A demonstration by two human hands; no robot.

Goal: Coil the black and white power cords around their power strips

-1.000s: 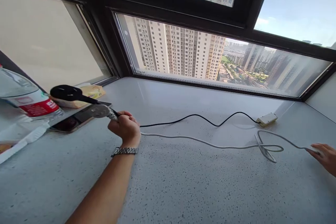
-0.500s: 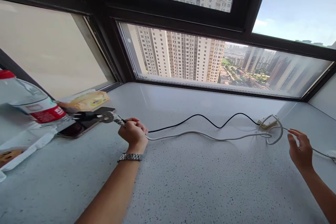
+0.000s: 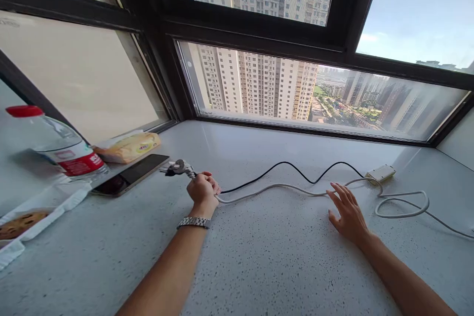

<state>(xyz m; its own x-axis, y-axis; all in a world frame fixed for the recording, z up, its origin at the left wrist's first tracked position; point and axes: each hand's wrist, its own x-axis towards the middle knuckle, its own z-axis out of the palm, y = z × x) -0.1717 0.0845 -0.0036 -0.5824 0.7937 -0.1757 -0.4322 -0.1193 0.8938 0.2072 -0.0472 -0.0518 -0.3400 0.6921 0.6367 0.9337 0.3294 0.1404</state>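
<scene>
My left hand (image 3: 203, 190) is closed around a black cable (image 3: 264, 175) and a white cable (image 3: 277, 186), just behind their plugs (image 3: 177, 168). Metal prongs stick out to the left of it. Fingers apart, my right hand (image 3: 347, 211) is over the white cable, its fingertips at or close to it; contact is hard to tell. Both cables run right across the speckled counter to a cream power strip (image 3: 380, 174). Beside the strip the white cable lies in a loose loop (image 3: 403, 205) and trails off to the right edge.
On the left are a phone (image 3: 131, 175), a yellow tissue pack (image 3: 129, 147), a red-capped bottle (image 3: 72, 150) and a white tray (image 3: 70, 195) holding a cookie (image 3: 22, 225). A dark window frame (image 3: 259, 126) borders the counter's far side.
My right hand has moved left from beyond the power strip to the middle of the cables. The white loop now lies flatter, to the strip's right. My left hand still grips the cables, with the plugs drawn slightly right.
</scene>
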